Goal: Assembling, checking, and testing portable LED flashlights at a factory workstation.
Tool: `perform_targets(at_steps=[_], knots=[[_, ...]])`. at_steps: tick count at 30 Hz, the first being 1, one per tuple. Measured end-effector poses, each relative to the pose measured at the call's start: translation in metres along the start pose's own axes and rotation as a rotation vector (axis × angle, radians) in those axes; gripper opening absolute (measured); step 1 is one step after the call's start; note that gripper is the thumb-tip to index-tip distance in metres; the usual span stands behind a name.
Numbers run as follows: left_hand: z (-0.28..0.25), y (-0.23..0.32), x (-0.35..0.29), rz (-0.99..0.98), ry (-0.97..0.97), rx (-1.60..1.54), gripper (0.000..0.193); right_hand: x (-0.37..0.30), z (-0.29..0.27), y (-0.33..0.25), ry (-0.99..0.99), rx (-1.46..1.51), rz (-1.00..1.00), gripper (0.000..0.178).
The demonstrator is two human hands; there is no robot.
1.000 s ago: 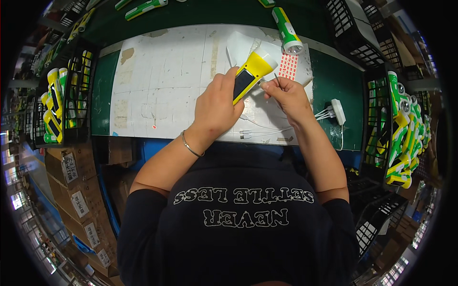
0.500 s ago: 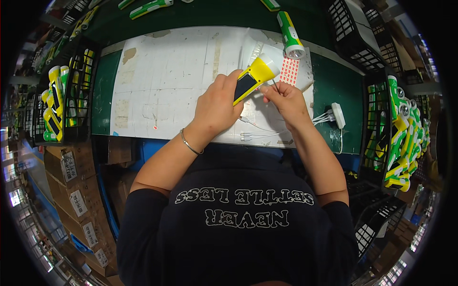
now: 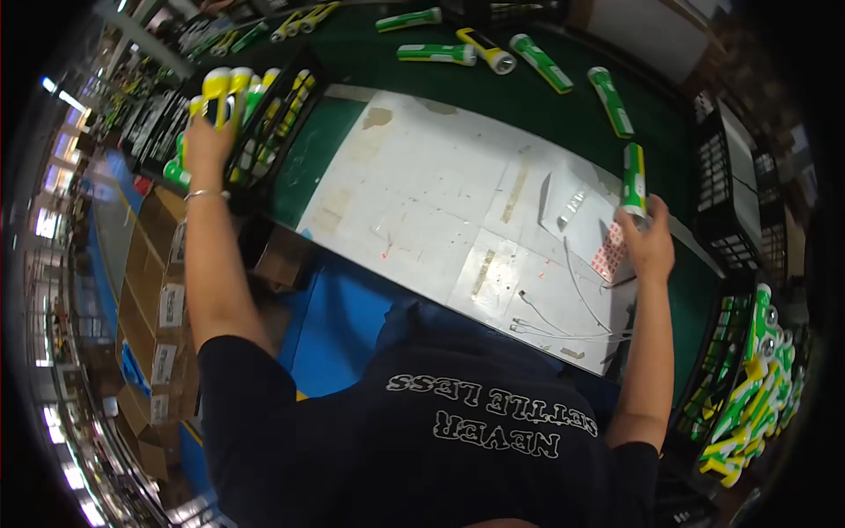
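Note:
My left hand (image 3: 208,145) is closed round a yellow flashlight (image 3: 216,85) with a dark panel, over the black basket (image 3: 273,123) at the left. Other yellow and green flashlights stand packed around it, so I cannot tell whether it touches them. At the right, my right hand (image 3: 650,246) has its fingers closed round the lamp end of a green flashlight (image 3: 633,172) lying on the table. Below those fingers is a sheet of red-and-white stickers (image 3: 609,253). A clear plastic bag (image 3: 568,198) lies beside the sheet.
A white board (image 3: 422,185) covers much of the green table. White charging cables (image 3: 546,329) lie at its near right edge. Several flashlights (image 3: 437,55) rest along the far side. Another basket (image 3: 709,370) at the right is heaped with flashlights. Cardboard boxes (image 3: 163,299) stand below left.
My left hand has carried the yellow flashlight from over the board to the left basket. My right hand has left that flashlight and gripped the green one. The view has turned left.

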State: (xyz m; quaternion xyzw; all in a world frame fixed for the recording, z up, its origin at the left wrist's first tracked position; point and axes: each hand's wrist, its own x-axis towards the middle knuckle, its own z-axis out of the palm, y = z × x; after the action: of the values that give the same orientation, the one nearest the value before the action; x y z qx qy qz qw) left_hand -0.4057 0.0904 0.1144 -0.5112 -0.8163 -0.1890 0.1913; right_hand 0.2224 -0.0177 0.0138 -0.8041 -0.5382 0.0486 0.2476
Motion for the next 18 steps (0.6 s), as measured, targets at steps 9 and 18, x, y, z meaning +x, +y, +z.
perform_targets(at_steps=[9, 18], knots=[[0.074, -0.070, 0.043, 0.032, -0.010, -0.003, 0.097, 0.030, 0.021, 0.021, 0.009, 0.272, 0.123, 0.059], [0.087, -0.076, 0.054, -0.022, 0.063, 0.366, 0.084, -0.010, -0.053, 0.008, -0.440, 1.055, 0.261, 0.039]])
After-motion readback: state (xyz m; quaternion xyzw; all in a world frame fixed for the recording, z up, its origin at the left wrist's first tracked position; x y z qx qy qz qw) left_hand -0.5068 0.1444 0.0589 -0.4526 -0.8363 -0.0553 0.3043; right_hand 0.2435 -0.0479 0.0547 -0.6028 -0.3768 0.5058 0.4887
